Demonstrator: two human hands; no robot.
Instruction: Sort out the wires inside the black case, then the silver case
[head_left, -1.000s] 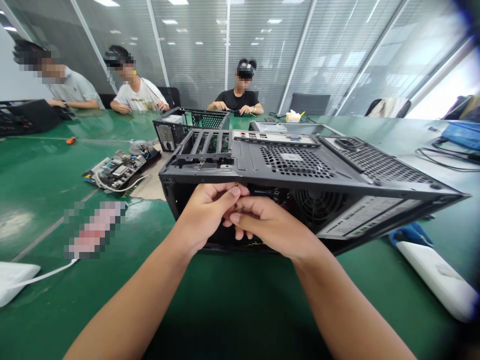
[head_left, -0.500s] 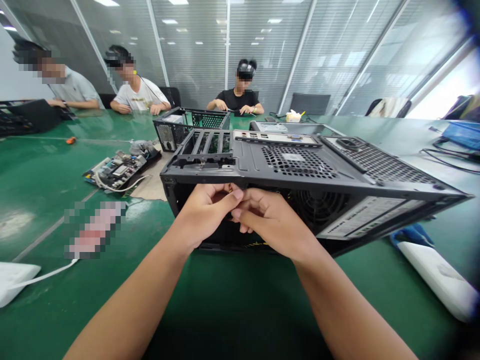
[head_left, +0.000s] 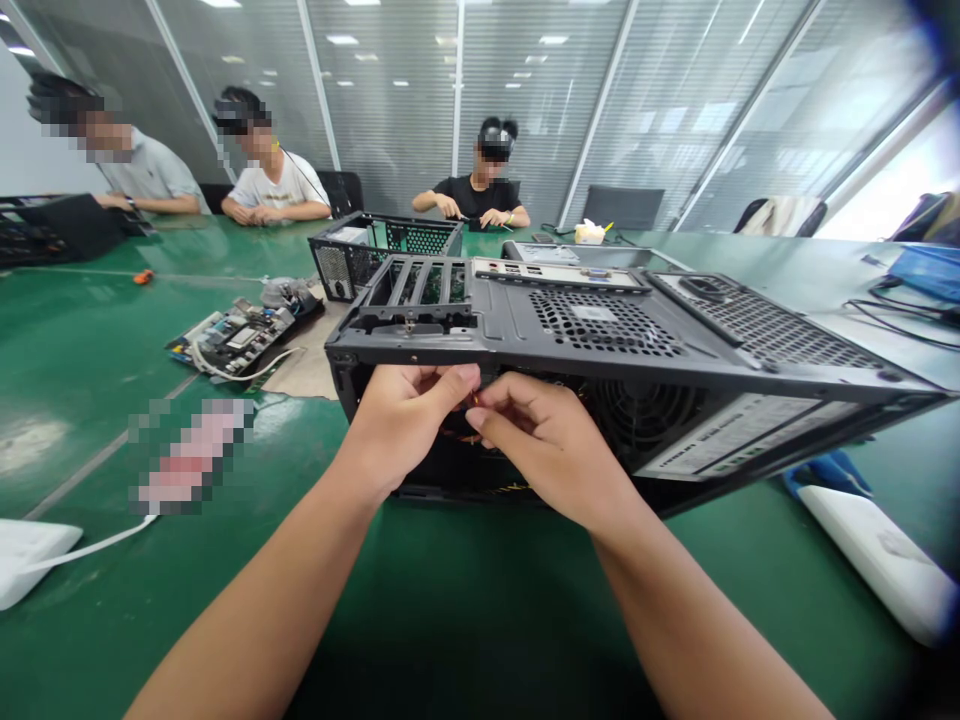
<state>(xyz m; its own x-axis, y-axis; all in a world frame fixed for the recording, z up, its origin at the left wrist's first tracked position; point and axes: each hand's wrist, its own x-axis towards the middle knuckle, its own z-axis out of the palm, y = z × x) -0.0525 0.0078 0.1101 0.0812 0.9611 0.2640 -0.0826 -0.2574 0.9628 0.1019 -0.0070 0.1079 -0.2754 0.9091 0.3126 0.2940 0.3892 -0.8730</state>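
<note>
A dark metal computer case lies on the table in front of me, its open side facing me. Both hands are at that opening, just under the case's upper edge. My right hand pinches a thin orange wire between thumb and fingers. Close beside it, my left hand is closed, thumb against curled fingers; what it grips is hidden. More orange strands show faintly below the fingertips. To the right of my hands a black fan and a white-labelled power supply sit inside the case.
Left of the case, a circuit board with a white cable lies near cardboard. A pixelated phone-like object is cabled to a white block. Another white block lies at right. Behind stands an open case frame; several people sit across the table.
My fingertips have drawn slightly apart, and the orange wire now shows between them near my right thumb. The view has shifted slightly. A co-worker in white has brought both hands together.
</note>
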